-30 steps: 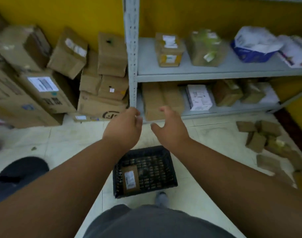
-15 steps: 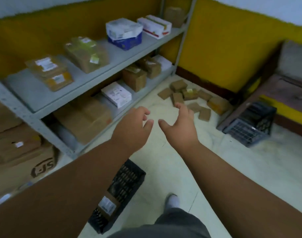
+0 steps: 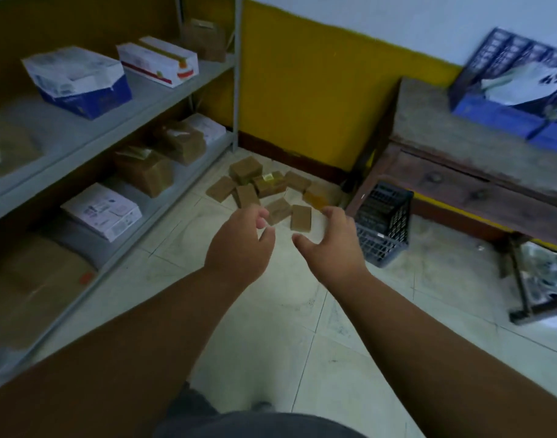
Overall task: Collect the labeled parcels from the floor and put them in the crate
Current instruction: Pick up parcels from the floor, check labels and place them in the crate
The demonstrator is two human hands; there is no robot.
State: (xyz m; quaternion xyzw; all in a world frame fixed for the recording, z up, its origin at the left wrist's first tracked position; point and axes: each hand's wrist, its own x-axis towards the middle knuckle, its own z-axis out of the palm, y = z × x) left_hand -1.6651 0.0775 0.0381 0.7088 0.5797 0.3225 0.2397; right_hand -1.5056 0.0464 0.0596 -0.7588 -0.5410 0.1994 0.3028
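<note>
Left hand [image 3: 239,248] at the middle of the frame, raised over the floor, fingers loosely curled, grasping nothing. Right hand [image 3: 332,245] just beside it to the right, thumb spread toward the left hand, fingers relaxed, also grasping nothing. Both forearms stretched from the lower corners toward the centre.

Above the hands, in the upper middle of the frame: brown parcels [image 3: 264,188] in a loose heap on the tiled floor [image 3: 271,311], near the corner under the yellow wall [image 3: 302,90]. Labels not readable from here. 1 flat parcel [image 3: 301,218] at the near edge of the heap, seen between the 2 hands.

Right of the heap, a dark crate [image 3: 383,222] tipped on its side, against the wooden bench [image 3: 460,159]. On the bench, upper right of the frame, a blue box [image 3: 505,90].

Left side of the frame: grey metal shelf [image 3: 163,90] with white boxes and brown cartons on 2 levels.
</note>
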